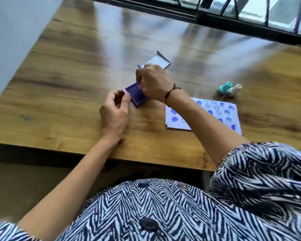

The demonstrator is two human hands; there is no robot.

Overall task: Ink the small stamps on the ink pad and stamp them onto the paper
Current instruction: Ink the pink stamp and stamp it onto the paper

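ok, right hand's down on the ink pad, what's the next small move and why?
Probably lift the right hand off the ink pad and carry it to the paper; the left hand braces the pad's edge. Whether it holds a stamp is hidden.

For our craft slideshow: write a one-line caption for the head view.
Right hand over the purple ink pad, left hand steadying it, beside stamped paper.

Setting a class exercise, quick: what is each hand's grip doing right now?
Left hand: fingers pinch the near corner of the purple rectangular ink pad.
Right hand: curled shut over the pad; what it holds cannot be told.
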